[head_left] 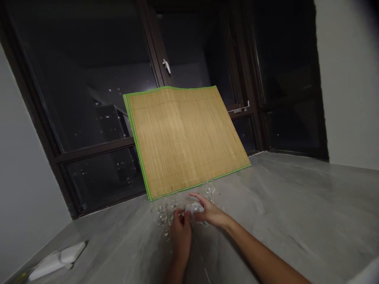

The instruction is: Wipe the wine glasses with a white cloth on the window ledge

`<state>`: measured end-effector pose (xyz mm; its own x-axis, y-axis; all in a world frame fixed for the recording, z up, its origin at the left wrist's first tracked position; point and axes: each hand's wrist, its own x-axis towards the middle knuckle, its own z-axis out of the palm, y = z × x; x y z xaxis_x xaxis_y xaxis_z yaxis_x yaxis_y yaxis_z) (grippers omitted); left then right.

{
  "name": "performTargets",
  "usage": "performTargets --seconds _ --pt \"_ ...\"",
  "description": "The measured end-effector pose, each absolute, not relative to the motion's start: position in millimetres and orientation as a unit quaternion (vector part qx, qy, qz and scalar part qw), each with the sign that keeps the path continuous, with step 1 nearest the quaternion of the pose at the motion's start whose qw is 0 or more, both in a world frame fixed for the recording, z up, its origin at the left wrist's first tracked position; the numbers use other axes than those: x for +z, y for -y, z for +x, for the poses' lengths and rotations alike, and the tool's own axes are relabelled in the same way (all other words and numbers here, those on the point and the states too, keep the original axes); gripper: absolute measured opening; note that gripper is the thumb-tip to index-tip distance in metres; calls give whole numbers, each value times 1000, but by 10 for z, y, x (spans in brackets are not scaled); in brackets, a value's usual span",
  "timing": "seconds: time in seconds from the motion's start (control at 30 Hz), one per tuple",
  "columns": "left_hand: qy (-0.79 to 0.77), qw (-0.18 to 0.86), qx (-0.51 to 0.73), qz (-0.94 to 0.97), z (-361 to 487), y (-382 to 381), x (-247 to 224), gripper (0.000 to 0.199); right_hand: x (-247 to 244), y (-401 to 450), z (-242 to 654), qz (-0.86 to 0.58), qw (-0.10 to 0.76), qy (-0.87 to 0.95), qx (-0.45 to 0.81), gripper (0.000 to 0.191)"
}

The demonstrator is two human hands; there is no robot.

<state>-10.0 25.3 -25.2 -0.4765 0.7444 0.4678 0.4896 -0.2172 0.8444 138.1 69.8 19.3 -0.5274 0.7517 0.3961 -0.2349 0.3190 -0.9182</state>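
A clear glass with something white and crumpled at it, like cloth or paper (194, 208), is between my two hands. My right hand (212, 213) curls round its right side, thumb below and index finger stretched out above. My left hand (181, 228) is closed, its fingertips pinched together at the glass's left edge; what exactly they pinch is partly hidden. Close by on the left stand several clear stemmed glasses (161, 216), and one more clear glass (210, 188) stands behind my right hand.
A folded bamboo mat (189, 138) with green edging leans against the dark window (89, 79) behind the glasses. On the grey stone-like ledge (281, 205), a white wrapped bundle (57, 260) lies at the lower left. A thin pale line (205, 268) runs along the surface near my forearms.
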Motion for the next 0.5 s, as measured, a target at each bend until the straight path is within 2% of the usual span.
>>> performTargets --seconds 0.1,0.23,0.5 --pt "-614 127 600 497 -74 -260 -246 43 219 -674 1374 -182 435 657 588 80" --pt "-615 162 610 473 -78 -287 -245 45 262 -664 1373 -175 451 642 595 75" --pt "-557 310 666 389 -69 -306 -223 53 239 -742 1390 -165 466 612 618 70"
